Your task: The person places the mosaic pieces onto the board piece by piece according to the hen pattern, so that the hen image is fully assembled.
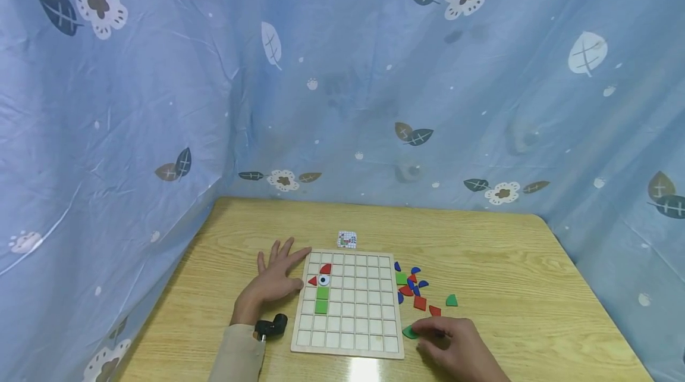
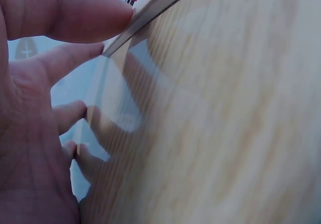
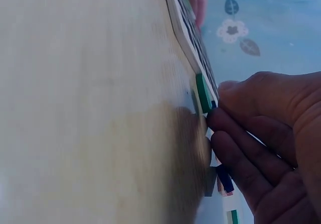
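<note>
My left hand rests beside the left edge of a wooden grid board. Its fingers are spread, and the thumb touches the board's edge. On the board sit a red quarter-round piece, a red triangle, a white eye piece and two green squares, forming a bird-like head and neck. By the board's near right corner, my right hand holds a dark green curved piece at the fingertips, low over the table. The fingers hide part of it.
Right of the board lie several loose blue and red pieces, a light green square and a dark green quarter-round piece. A small pattern card lies beyond the board. A black device is at the left wrist.
</note>
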A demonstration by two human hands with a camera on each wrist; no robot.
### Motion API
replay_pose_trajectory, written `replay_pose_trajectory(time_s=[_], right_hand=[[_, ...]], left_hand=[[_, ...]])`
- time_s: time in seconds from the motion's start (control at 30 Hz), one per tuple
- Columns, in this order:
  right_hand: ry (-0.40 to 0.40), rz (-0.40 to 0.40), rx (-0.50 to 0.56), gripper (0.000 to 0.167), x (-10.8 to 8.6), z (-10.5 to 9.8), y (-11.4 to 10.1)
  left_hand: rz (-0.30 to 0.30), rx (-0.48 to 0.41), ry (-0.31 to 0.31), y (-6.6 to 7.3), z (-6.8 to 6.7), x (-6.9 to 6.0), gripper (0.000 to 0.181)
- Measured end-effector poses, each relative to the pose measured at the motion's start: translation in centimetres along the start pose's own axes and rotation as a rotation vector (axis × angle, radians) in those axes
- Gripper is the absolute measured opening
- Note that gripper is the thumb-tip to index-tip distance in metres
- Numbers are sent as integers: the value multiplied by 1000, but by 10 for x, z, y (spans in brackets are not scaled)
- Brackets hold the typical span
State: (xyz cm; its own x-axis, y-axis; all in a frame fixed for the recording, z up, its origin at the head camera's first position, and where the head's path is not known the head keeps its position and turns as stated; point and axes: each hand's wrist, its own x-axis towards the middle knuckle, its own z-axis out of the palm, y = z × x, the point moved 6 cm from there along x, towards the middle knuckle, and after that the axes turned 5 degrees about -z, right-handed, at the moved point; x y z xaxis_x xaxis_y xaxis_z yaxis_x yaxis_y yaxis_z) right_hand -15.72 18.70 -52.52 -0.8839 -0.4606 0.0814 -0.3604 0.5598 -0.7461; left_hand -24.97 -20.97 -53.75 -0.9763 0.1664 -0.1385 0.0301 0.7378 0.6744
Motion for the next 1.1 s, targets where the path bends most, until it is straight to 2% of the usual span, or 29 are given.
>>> replay_pose_trajectory(time_s=[0.13, 0.27, 0.53, 0.8, 0.87, 0.97, 1.1], right_hand=[[23, -1, -2, 22, -2, 0, -1], [78, -50, -74, 29, 0, 1, -5], [103, -160, -134, 36, 4, 8, -8], [137, -144, -150, 33, 2, 7, -7], [162, -174, -142, 32, 3, 5, -12], [205, -263, -110, 32, 5, 6, -22], [236, -350, -48, 33, 12, 14, -34]], left_hand=[[0, -13, 2, 1, -1, 0, 87], [2, -19, 0, 0, -1, 1, 87], [12, -13, 0, 0, 1, 2, 86], [4, -8, -3, 0, 2, 2, 85], [1, -11, -3, 0, 1, 1, 86], [-1, -10, -2, 0, 1, 2, 86], [-1, -1, -2, -1, 1, 2, 86]])
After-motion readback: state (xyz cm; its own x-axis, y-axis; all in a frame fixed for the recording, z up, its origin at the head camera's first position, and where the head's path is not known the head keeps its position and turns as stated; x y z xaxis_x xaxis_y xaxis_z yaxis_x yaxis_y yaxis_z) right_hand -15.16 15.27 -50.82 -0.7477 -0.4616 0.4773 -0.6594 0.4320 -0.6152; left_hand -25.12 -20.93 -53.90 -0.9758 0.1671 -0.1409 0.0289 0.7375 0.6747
